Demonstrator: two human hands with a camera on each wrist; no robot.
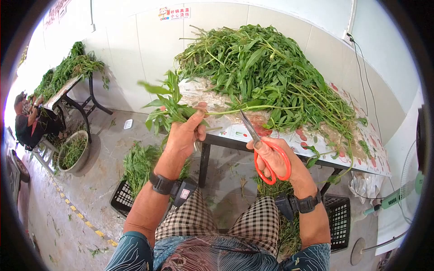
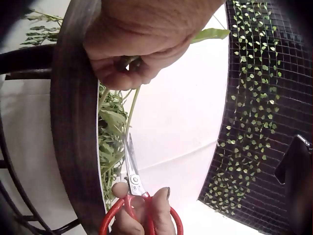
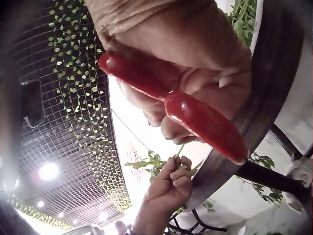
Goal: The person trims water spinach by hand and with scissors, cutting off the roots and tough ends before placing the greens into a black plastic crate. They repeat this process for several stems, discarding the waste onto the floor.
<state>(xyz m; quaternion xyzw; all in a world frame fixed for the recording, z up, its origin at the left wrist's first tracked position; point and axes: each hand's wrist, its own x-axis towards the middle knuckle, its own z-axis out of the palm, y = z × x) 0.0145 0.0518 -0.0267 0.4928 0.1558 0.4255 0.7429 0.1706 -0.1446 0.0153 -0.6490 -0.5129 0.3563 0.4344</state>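
Observation:
My left hand (image 1: pixel 183 135) grips a bunch of long-leaved green stems (image 1: pixel 169 105) over the table's front edge. One pale stem (image 1: pixel 226 111) reaches from its fingers toward the right. In my right hand (image 1: pixel 273 158) are scissors (image 1: pixel 250 124) with red handles, fingers and thumb through the loops. Their blade tips are right at that stem, pointing up and away from me. In the left wrist view the scissors (image 2: pixel 133 178) meet the stem (image 2: pixel 131 110) below the left hand (image 2: pixel 137 44). The right wrist view shows the red handles (image 3: pixel 200 122) close up.
A large heap of leafy stems (image 1: pixel 257 63) covers much of the patterned table (image 1: pixel 235 131). Black crates (image 1: pixel 339 221) and greens (image 1: pixel 138 162) stand on the floor below. At left are a tub (image 1: pixel 74 153), another table and a seated person (image 1: pixel 34 119). A fan (image 1: pixel 402 192) stands right.

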